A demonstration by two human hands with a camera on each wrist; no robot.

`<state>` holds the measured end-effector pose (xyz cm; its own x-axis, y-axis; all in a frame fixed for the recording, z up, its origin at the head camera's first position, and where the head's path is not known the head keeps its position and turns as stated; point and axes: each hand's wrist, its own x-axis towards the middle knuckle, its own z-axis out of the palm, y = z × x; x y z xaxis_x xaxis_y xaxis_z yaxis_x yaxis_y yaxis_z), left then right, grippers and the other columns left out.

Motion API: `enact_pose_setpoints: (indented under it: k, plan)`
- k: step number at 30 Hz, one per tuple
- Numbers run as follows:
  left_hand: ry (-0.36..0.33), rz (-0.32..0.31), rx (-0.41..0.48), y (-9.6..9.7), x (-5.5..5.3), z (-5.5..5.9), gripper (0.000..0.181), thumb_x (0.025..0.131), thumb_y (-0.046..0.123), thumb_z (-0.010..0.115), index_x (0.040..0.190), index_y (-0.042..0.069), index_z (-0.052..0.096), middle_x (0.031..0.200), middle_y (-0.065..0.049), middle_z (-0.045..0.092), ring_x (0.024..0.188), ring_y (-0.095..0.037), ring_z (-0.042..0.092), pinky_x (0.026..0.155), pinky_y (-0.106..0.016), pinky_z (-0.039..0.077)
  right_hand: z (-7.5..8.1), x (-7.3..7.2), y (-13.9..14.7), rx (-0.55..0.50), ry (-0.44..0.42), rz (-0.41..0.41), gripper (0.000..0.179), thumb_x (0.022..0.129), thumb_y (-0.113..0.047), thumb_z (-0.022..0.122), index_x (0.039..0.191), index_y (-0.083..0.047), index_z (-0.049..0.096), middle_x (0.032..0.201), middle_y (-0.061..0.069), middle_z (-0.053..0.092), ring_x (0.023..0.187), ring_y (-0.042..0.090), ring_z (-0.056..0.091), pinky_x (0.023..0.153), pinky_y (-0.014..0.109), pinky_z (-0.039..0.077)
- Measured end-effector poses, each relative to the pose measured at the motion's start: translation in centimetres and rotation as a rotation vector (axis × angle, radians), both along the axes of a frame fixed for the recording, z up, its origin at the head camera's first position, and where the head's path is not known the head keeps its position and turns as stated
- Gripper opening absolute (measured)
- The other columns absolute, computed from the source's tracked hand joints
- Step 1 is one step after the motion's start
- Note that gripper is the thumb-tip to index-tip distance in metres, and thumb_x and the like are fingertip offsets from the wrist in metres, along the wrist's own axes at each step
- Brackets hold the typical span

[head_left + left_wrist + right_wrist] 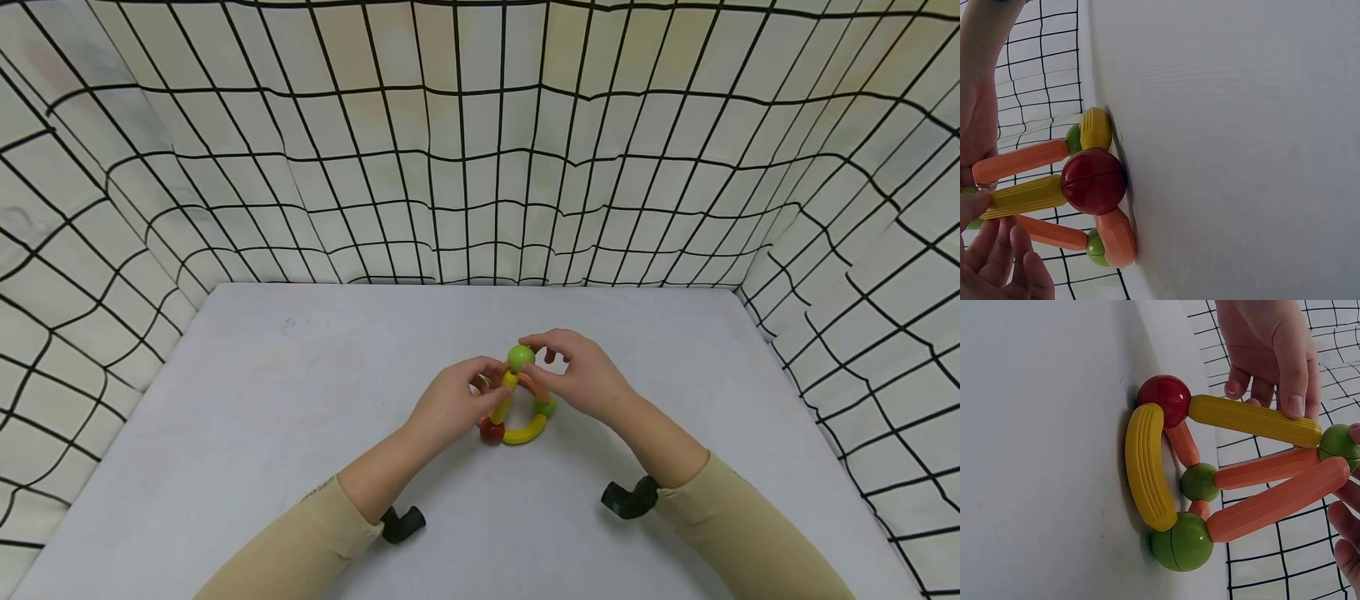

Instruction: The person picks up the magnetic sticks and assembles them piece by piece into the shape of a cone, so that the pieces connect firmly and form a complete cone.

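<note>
A pyramid of toy magnetic rods and balls stands on the table. Its base joins a red ball (1165,400), two green balls, a curved yellow rod (1147,465) and curved orange rods. One straight yellow rod (503,402) and two straight orange rods, one the nearer orange rod (1279,500), lean inward to a green top ball (521,358). My left hand (452,402) pinches the yellow rod near its upper end. With thumb and fingers, my right hand (588,375) holds the top ball from the right; its fingers are partly cut off in the right wrist view.
A white table (300,375) lies under the toy. Black netting (465,167) over pale walls encloses it at the back and sides. Dark wrist devices, such as the right one (630,498), hang below both sleeves near the table.
</note>
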<state>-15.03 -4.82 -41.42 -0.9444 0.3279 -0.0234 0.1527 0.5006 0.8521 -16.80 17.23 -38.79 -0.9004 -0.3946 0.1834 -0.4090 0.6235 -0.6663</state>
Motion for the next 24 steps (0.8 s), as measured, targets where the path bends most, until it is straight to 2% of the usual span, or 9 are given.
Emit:
enact_pose_setpoints:
  k: [13,24]
  plan:
    - [0.007,0.022,-0.017,0.12,0.11,-0.07,0.024,0.091,0.031,0.074,0.112,0.021,0.069,0.100,0.009,0.065,0.090,-0.017,0.057,0.059,-0.030,0.054,0.00,0.44,-0.04,-0.010,0.017,0.019,0.034,0.092,-0.026,0.072,0.125,-0.018,0.068,0.116,-0.006,0.066,0.096,0.016,0.054,0.082,0.049,0.049]
    - [0.010,0.026,-0.003,0.10,0.25,-0.07,0.026,0.091,0.032,0.074,0.114,0.022,0.069,0.101,0.009,0.065,0.092,-0.017,0.057,0.061,-0.028,0.054,-0.21,0.41,0.05,-0.019,0.021,0.023,0.034,0.092,-0.024,0.072,0.126,-0.017,0.068,0.116,-0.005,0.066,0.095,0.016,0.055,0.082,0.049,0.049]
